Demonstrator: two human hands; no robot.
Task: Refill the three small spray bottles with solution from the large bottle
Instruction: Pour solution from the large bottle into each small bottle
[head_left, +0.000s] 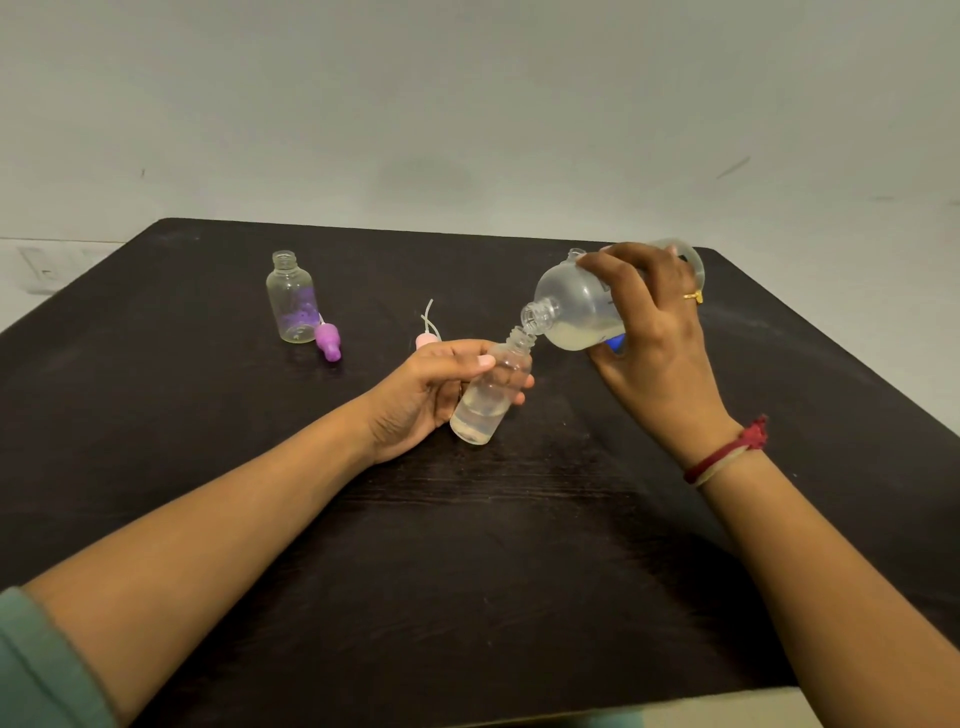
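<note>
Dark wood-grain tabletop (467, 571), plain pale wall (467, 104) behind its far edge. Over the tabletop's middle, left hand (441, 387) grips tilted, part-filled small spray bottle (491, 400); right hand (654, 338) grips large bottle (576, 306), tipped, mouth at the small one's neck. Toward far left corner: empty small bottle (291, 299), purple spray cap (328, 340) just beside it; pink cap (426, 340) behind left hand.

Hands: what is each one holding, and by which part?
The left hand grips the small clear plastic bottle round its upper body; the right hand grips the large translucent plastic bottle round its body.
</note>
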